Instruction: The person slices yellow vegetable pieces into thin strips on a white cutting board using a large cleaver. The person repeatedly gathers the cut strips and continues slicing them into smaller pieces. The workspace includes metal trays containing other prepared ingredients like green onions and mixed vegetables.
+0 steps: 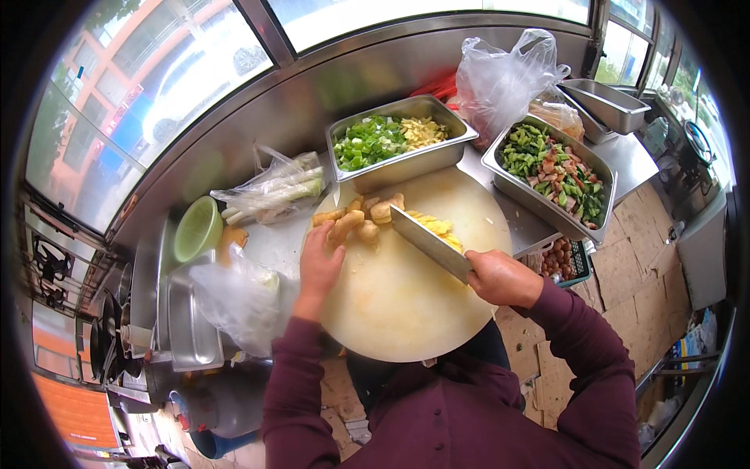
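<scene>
My right hand (498, 277) is closed around the handle of a cleaver (430, 243), its broad blade slanting up and left over the round cutting board (404, 311). Sliced ginger (436, 227) lies along the far side of the blade. Near the blade's tip is a piece of ginger root (387, 208). My left hand (322, 264) rests at the board's left, fingertips against more ginger root (347, 225); whether it grips a piece cannot be told. Behind the board stands a steel pan (404, 167) with chopped green onion (372, 140) and chopped ginger (423, 132).
Right of the board, a steel pan (542, 202) holds chopped greens and meat. Bagged leeks or scallions (281, 190), a green bowl (199, 228), a plastic bag (237, 299) and an empty-looking steel pan (193, 328) are at left. Eggs (558, 261) sit in a crate below right.
</scene>
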Demonstrator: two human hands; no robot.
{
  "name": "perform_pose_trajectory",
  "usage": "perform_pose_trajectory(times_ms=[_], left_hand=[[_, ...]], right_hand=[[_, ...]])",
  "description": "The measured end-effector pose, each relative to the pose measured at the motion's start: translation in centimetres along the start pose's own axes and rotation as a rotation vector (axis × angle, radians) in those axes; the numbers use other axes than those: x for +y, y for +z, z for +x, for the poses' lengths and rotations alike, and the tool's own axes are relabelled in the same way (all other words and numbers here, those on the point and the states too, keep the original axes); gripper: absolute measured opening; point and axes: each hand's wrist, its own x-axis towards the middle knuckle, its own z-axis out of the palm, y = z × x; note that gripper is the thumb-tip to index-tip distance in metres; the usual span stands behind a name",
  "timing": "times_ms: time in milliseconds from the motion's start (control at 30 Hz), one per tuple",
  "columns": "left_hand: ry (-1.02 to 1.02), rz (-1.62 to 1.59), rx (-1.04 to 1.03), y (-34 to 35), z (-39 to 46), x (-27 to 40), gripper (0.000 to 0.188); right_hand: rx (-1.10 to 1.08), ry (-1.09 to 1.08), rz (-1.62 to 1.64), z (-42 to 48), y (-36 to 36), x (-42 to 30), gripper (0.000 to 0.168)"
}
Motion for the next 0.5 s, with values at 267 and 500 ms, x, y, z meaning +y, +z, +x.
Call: perform_pose_trajectory(times_ms=[267, 500], left_hand=[[0.048, 0.129, 0.017, 2.0, 1.3, -5.8, 0.055], [-0.068, -0.053, -0.102, 1.6, 0.6, -6.8, 0.031]], right_hand=[[-0.184, -0.195, 0.039, -2.5, -2.6, -0.1, 0.022], [-0.427, -0.43, 0.005, -1.8, -1.9, 6.9, 0.027]])
